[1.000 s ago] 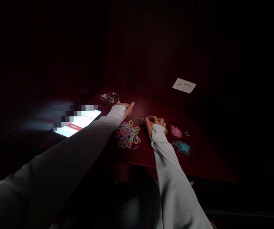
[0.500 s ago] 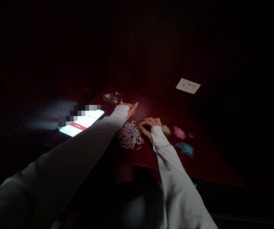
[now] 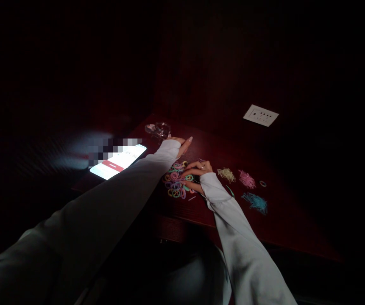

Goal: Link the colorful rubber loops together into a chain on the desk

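My right hand (image 3: 198,171) reaches into a pile of small colourful hair ties (image 3: 175,184) on the dark red table. Its thumb and forefinger are apart over the ties, with nothing plainly held between them. My left hand (image 3: 184,145) rests beyond the pile, beside a clear round jar (image 3: 162,130). One of its fingers points forward; the others are mostly hidden, so its grip is unclear. Right of my right hand lie heaps of thin elastic bands: yellow (image 3: 227,174), pink (image 3: 247,179) and blue (image 3: 255,203).
A lit phone (image 3: 118,162) lies on the left, partly behind my left sleeve. One loose tie (image 3: 263,184) sits right of the pink heap. A thin pale stick (image 3: 192,198) lies before the pile. A socket plate (image 3: 261,115) is on the wall.
My right hand has moved left, from the pile's edge to over the ties, with its fingers lower among them. A green strip now shows beside my right sleeve. The view has shifted slightly.
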A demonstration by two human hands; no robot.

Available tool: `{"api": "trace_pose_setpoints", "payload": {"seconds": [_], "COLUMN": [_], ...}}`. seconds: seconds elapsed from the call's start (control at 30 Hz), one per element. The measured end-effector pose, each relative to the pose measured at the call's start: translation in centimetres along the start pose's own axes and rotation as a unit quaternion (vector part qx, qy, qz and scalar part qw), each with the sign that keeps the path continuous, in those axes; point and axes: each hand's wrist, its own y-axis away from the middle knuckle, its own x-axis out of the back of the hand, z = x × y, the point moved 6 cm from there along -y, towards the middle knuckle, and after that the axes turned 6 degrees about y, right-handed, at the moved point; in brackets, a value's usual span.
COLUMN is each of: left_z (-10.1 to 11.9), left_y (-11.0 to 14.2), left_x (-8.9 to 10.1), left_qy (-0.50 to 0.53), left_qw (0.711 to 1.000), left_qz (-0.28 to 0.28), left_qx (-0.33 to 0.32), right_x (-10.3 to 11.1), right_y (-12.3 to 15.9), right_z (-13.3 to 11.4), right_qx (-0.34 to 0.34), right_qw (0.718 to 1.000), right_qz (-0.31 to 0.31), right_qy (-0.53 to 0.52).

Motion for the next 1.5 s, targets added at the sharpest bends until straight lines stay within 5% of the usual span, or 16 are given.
{"api": "trace_pose_setpoints", "payload": {"seconds": [0.57, 0.83, 1.13, 1.5], "left_z": [-0.6, 0.6, 1.3, -0.4], "left_y": [-0.4, -0.1, 0.9, -0.7], "left_x": [-0.5, -1.8, -2.4, -2.7], "left_qy": [0.036, 0.159, 0.156, 0.08], "left_qw": [0.999, 0.98, 0.969, 0.988], "left_qz": [0.008, -0.089, -0.142, -0.075], "left_qx": [-0.022, -0.079, -0.127, -0.106], "right_x": [0.3, 2.2, 3.1, 2.3], "right_y": [-0.3, 0.0, 0.2, 1.5], "right_z": [0.6, 1.1, 2.8, 6.9], "right_qx": [-0.065, -0.083, -0.128, -0.258], "right_qw": [0.995, 0.987, 0.976, 0.941], "right_qz": [0.041, 0.119, 0.174, 0.212], "right_qy": [-0.057, -0.067, -0.018, 0.055]}}
